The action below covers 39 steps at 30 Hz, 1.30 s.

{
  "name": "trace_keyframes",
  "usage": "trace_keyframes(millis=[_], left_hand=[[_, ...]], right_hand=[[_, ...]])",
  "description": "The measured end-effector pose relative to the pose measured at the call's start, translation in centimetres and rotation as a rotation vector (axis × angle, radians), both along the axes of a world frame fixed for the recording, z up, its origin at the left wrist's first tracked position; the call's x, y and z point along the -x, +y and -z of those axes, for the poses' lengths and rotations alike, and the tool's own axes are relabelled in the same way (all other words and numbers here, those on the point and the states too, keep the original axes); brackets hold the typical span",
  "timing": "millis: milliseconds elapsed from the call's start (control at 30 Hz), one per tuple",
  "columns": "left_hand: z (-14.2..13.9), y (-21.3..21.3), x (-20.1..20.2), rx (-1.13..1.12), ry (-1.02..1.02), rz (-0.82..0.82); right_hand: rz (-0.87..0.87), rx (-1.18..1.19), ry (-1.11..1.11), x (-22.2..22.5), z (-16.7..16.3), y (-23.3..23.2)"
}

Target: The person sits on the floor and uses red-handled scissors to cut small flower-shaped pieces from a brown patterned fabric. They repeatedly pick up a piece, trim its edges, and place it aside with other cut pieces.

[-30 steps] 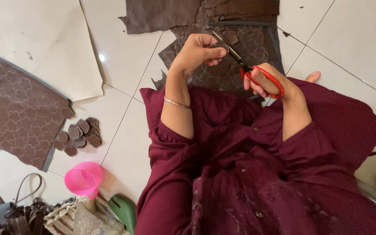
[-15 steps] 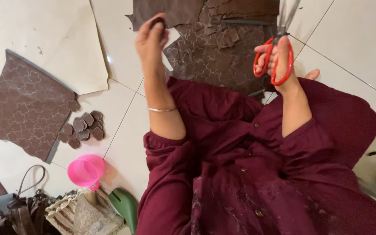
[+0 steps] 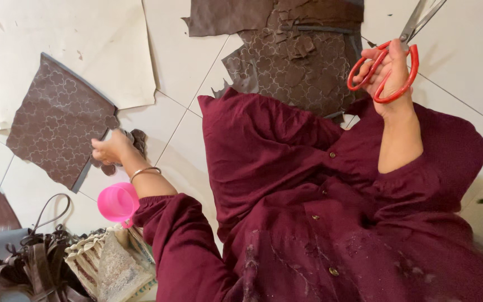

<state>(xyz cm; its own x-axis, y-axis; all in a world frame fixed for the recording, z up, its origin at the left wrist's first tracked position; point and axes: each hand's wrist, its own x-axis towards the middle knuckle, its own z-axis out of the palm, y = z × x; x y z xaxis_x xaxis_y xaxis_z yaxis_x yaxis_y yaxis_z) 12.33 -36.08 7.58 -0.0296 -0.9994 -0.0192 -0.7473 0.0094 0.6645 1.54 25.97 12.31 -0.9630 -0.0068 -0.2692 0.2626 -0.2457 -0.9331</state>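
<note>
My left hand [image 3: 110, 151] reaches down to the left and rests with curled fingers on a small pile of brown cut pieces [image 3: 139, 138] on the tiled floor, beside a brown patterned leather sheet [image 3: 57, 120]. What lies under its fingers is hidden. My right hand [image 3: 391, 75] is raised at the upper right and grips red-handled scissors [image 3: 412, 62], whose blades point up and away. A second brown patterned leather piece [image 3: 292, 72], with cut edges and scraps on it, lies ahead of my lap.
Large beige paper sheets [image 3: 57, 33] lie on the floor at upper left. A pink plastic cup [image 3: 117, 202] stands by my left forearm. Leather straps and bags [image 3: 29, 263] and a woven pouch [image 3: 113, 263] crowd the lower left. My maroon garment [image 3: 320, 212] fills the foreground.
My left hand has swung from the leather ahead, where it held a small cut piece, down to the pile at left. My right hand has lifted the scissors higher.
</note>
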Motion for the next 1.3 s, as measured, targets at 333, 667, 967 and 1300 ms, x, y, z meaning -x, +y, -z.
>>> trace_keyframes(millis=[333, 667, 967, 1300], left_hand=[[-3.5, 24.1, 16.7, 0.186, 0.536, 1.374], [-1.7, 39.4, 18.4, 0.345, -0.042, 1.581], [-0.5, 39.0, 17.1, 0.285, 0.069, 1.640], [-5.0, 39.1, 13.0, -0.114, 0.595, 1.754]], right_hand=[[-0.190, -0.392, -0.038, 1.2, -7.9, 0.9], [-0.034, -0.288, -0.089, 2.4, -3.4, -0.5], [-0.011, -0.196, -0.126, 2.4, -2.4, -0.9], [-0.123, -0.232, -0.041, 0.6, -0.9, -3.9]])
